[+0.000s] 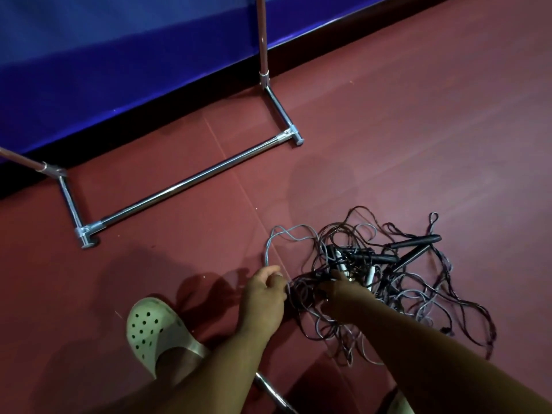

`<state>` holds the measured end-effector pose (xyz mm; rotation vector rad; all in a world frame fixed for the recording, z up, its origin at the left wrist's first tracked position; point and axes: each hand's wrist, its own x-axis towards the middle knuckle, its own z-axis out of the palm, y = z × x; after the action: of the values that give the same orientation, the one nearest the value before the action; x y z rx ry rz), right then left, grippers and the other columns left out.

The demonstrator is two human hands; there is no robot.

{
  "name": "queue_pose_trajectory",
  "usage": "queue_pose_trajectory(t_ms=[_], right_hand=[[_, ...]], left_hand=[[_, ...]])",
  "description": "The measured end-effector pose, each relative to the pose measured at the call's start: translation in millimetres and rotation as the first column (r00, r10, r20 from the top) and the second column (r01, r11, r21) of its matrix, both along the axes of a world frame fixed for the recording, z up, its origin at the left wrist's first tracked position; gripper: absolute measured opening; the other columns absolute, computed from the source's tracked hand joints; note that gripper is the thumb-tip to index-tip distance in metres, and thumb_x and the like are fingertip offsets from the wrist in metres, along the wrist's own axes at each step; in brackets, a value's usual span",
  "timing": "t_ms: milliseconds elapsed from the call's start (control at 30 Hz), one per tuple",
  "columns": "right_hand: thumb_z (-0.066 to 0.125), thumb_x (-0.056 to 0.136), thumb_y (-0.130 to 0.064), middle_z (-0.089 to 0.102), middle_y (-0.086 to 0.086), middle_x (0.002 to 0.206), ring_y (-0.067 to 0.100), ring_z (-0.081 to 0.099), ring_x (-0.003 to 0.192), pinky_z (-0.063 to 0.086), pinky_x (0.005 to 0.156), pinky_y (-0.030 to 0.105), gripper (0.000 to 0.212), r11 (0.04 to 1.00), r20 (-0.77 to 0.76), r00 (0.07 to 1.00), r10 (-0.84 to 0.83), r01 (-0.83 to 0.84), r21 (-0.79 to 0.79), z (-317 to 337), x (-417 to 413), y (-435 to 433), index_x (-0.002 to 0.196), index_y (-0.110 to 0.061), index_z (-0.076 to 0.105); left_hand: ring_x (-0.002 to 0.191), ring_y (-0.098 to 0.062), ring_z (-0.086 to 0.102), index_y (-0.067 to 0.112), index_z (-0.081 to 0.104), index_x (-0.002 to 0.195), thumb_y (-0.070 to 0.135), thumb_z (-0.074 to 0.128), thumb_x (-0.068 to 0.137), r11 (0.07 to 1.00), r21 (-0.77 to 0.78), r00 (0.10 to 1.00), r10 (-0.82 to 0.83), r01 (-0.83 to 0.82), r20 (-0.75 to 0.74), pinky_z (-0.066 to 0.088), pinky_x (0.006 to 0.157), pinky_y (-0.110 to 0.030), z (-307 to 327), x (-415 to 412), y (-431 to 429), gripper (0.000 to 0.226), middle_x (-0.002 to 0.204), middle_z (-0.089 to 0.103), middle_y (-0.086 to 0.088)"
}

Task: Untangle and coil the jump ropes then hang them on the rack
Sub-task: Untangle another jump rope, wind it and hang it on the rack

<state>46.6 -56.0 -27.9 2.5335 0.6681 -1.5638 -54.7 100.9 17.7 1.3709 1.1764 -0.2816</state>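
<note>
A tangled heap of jump ropes [397, 282], with black and grey cords and several black handles [416, 242], lies on the red floor at the right. My left hand [263, 294] is at the heap's left edge, its fingers pinched on a grey cord [270, 243] that loops up and away. My right hand [340, 291] reaches into the middle of the heap, its fingers closed among the cords near a white-tipped handle [342, 262]. The metal rack's base [191, 182] stands on the floor behind, with one upright post [263, 40] rising out of view.
A blue padded wall [119, 70] runs behind the rack. My foot in a pale perforated clog [152, 330] rests at the lower left. A chrome tube [274, 395] crosses the floor at the bottom edge between my arms.
</note>
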Motion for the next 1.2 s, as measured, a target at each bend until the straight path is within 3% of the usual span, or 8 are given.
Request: queue_pose_trajectory(t_ms=[200,300,467,567,633,767,1033,1200], right_hand=[[0.056,0.092,-0.035,0.034,0.003,0.147,0.033,0.049,0.131,0.048,0.103,0.04,0.054,0.986,0.026,0.997,0.078,-0.073,-0.152,-9.4,-3.6,1.4,0.144,-0.04,0.045],[0.048,0.096,-0.026,0.041,0.005,0.14,0.033,0.048,0.128,0.047,0.099,0.041,0.049,0.978,0.09,0.988,0.128,-0.111,-0.176,-15.7,-7.8,-3.6,0.144,-0.033,0.05],[0.045,0.1,-0.034,0.046,0.003,0.134,0.03,0.051,0.123,0.048,0.095,0.041,0.039,0.994,0.224,0.969,0.108,-0.101,-0.04,-12.6,-10.3,-7.9,0.137,-0.026,0.055],[0.053,0.095,-0.043,0.044,0.004,0.135,0.03,0.05,0.123,0.05,0.096,0.042,0.045,1.0,0.22,0.975,0.013,-0.015,0.009,-3.0,-14.2,-11.5,0.135,-0.022,0.056],[0.058,0.091,-0.041,0.039,0.004,0.14,0.031,0.047,0.126,0.051,0.097,0.043,0.05,0.999,0.173,0.984,-0.034,0.036,-0.012,-0.8,-15.9,-13.8,0.138,-0.026,0.053],[0.056,0.09,-0.039,0.026,-0.001,0.154,0.031,0.039,0.135,0.049,0.103,0.045,0.053,1.0,0.129,0.991,-0.025,0.025,-0.005,-11.5,-17.4,-8.3,0.143,-0.034,0.051],[0.054,0.091,-0.039,0.041,0.006,0.141,0.035,0.041,0.133,0.046,0.104,0.046,0.056,0.993,0.108,0.994,0.035,-0.023,-0.114,-39.4,-12.4,5.1,0.146,-0.037,0.043],[0.05,0.095,-0.043,0.049,0.002,0.127,0.03,0.061,0.11,0.054,0.085,0.039,0.038,0.991,0.236,0.97,-0.049,0.018,0.131,-22.7,-17.7,8.6,0.132,-0.038,0.058]], left_hand=[[0.069,-0.013,0.062,0.034,0.065,0.087,0.013,0.053,0.102,0.998,-0.037,0.998,-0.053,0.053,-0.014,0.05,0.073,-0.03,-0.9,4.6,-0.6,0.028,0.086,0.072,0.001],[0.072,-0.015,0.063,0.028,0.068,0.099,0.014,0.052,0.102,0.998,-0.037,0.998,-0.058,0.058,0.001,0.051,0.073,-0.03,2.2,9.3,-4.1,0.022,0.087,0.071,0.0],[0.074,-0.015,0.068,0.023,0.07,0.116,0.03,0.056,0.095,0.995,-0.055,0.997,-0.081,0.081,0.001,0.058,0.084,-0.034,5.6,16.9,-9.2,0.026,0.093,0.074,0.002],[0.096,-0.024,0.073,0.032,0.07,0.1,0.044,0.054,0.08,0.991,-0.047,0.99,-0.127,0.125,-0.055,0.058,0.097,-0.047,0.2,11.6,-11.4,0.028,0.104,0.077,0.001],[0.087,-0.022,0.071,0.033,0.07,0.089,0.034,0.057,0.09,0.989,-0.049,0.987,-0.146,0.142,-0.074,0.058,0.09,-0.047,3.6,8.9,-11.7,0.012,0.096,0.076,0.001],[0.074,-0.019,0.058,0.028,0.066,0.08,0.016,0.055,0.099,0.99,-0.064,0.991,-0.125,0.123,-0.038,0.05,0.071,-0.034,7.1,3.6,-7.9,0.025,0.084,0.067,-0.002],[0.076,-0.02,0.06,0.033,0.063,0.077,0.015,0.052,0.101,0.996,-0.048,0.997,-0.07,0.071,0.007,0.049,0.074,-0.033,-3.3,7.7,3.4,0.031,0.085,0.067,-0.002],[0.074,-0.019,0.061,0.034,0.065,0.084,0.018,0.056,0.099,0.998,-0.029,0.998,-0.056,0.056,0.005,0.054,0.075,-0.037,-3.5,10.6,6.9,0.024,0.085,0.068,0.001]])
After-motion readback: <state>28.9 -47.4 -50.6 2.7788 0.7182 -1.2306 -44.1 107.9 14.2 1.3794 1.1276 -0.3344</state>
